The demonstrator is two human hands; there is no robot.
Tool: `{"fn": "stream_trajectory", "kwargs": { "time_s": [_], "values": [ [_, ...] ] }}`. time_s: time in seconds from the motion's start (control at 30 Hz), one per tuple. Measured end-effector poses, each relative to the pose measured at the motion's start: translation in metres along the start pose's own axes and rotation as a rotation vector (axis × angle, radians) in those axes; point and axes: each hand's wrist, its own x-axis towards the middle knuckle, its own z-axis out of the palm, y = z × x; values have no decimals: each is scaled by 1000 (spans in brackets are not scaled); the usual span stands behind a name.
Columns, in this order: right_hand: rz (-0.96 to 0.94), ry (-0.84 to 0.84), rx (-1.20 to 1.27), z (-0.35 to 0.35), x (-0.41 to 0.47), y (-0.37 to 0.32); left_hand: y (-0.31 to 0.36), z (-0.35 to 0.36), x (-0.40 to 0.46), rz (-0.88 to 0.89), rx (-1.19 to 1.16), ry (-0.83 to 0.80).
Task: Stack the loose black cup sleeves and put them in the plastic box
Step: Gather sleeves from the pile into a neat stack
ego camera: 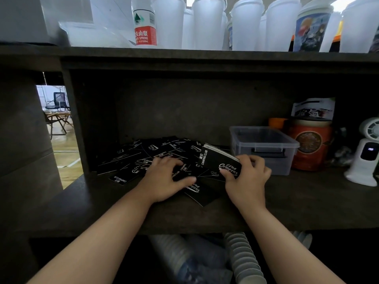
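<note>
- You are working on the shelf [307,201] with the box [264,148] as landmark; it is sitting lidless toward the back, and from this angle it is looking empty, though the frosted wall is hiding part of the floor.
- Your right hand [246,177] is holding the stack [220,160] just in front of the box's left end, thumb on the printed face and fingers curled round the far edge. The stack is tilting, its top edge leaning away from the box.
- Your left hand [166,179] is resting palm-down on the loose sleeves [143,156], fingers spread and slightly bent; no sleeve is pinched yet as far as the blur is showing.
- The loose sleeves are lying in a scattered, overlapping heap left of the box, with a few reaching forward toward the shelf edge.
- Judgement: you are gathering, well short of boxing; most sleeves are still lying loose.
- Advice: be sliding one sleeve at a time off the heap's near edge rather than digging under it.
- Be keeping the print facing one way so the edges are lining up.
- Be tapping the stack square on the shelf before adding more.
- Risk: the pinch is taking one end only, so the stack may be fanning out as it thickens.
</note>
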Motion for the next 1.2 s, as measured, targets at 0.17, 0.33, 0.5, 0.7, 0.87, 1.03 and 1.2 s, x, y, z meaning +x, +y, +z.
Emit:
{"fn": "stream_trajectory", "kwargs": {
  "time_s": [0.17, 0.33, 0.5, 0.7, 0.87, 1.03, 1.2],
  "values": [
    [11, -39, 31, -2, 0, 1, -2, 3, 2, -64, 38, -159],
    [-22, -75, 62, -3, -1, 0, -6, 4, 3, -65, -137, -32],
    [-32, -81, 60, -3, -2, -1, -6, 6, 2, 3, -46, -34],
    [-56, -135, 77, -4, 0, -2, -7, 0, 5, -113, -187, 123],
    [-188, -298, 53, 1, -2, -4, 2, -7, 2, -34, -396, 286],
    [-204, -380, 84, 6, -2, -7, 52, 9, 12, -282, -759, 191],
    [-271, -343, -113, 11, -2, -3, 66, 27, 18, -524, -812, 504]
  ]
}}
